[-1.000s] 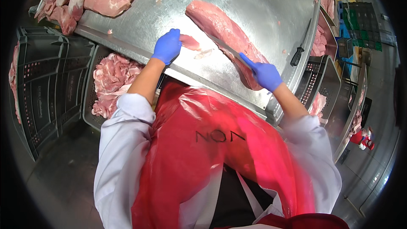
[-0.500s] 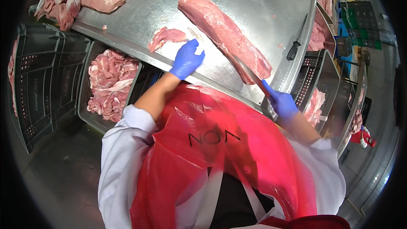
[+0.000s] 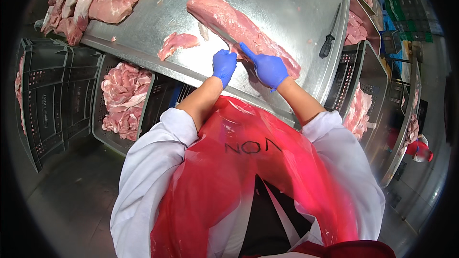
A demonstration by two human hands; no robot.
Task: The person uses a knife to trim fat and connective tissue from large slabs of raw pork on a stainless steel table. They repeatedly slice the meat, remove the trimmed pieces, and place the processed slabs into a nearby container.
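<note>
Evidently, one cut-off meat scrap [image 3: 177, 44] lies near the front edge of the tabletop [image 3: 160, 12]; the pork loin [image 3: 239, 20], slanting toward the near right corner, looks only partly trimmed. The right hand [image 3: 268, 69] grips a knife [image 3: 225, 37] against it; the left hand [image 3: 224, 67] is closed beside it, contents undeterminable.

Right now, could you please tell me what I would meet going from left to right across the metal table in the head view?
Thick meat slab, small meat piece, gloved left hand, gloved right hand, black-handled knife.
</note>
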